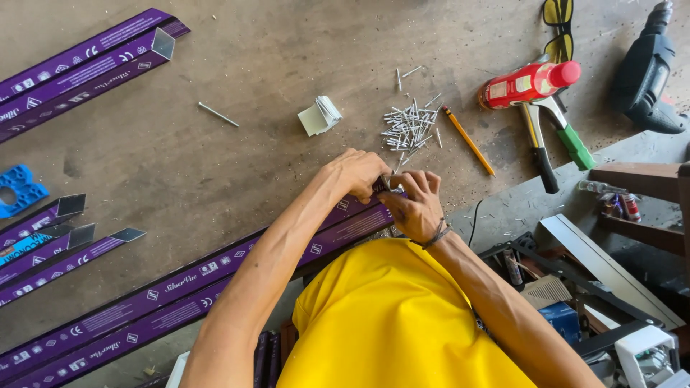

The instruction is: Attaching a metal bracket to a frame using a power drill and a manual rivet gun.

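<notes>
A person in a yellow shirt (392, 316) works over a bare concrete floor (237, 65), both hands meeting at the near end of a long purple metal strip (172, 298) that runs from the lower left corner up to the middle of the view. The left hand (357, 172) curls down over the strip's end, fingers closed around it; the right hand (415, 205) pinches a small silvery piece (387, 183) against the same end, fingers drawn together on it. What the piece is cannot be told.

Just beyond the knuckles lies a loose heap of rivets (410, 126), with a pencil (468, 140) close beside it and a small stack of white corner pieces (320, 115) to its left. The widest open floor stretches left and ahead of the hands, broken only by one stray pin (218, 114). More purple strips (79, 65) hem the far left edge, and a blue plastic block (20, 190) sits beside shorter cut lengths (65, 241).

The right side is crowded: a rivet tool (546, 136), a red bottle (528, 85), yellow glasses (558, 29) and a dark drill (647, 72), then a clutter of brackets and scrap (596, 266).

The strip is glossy purple with pale printing, its cut ends showing bare silver metal.
</notes>
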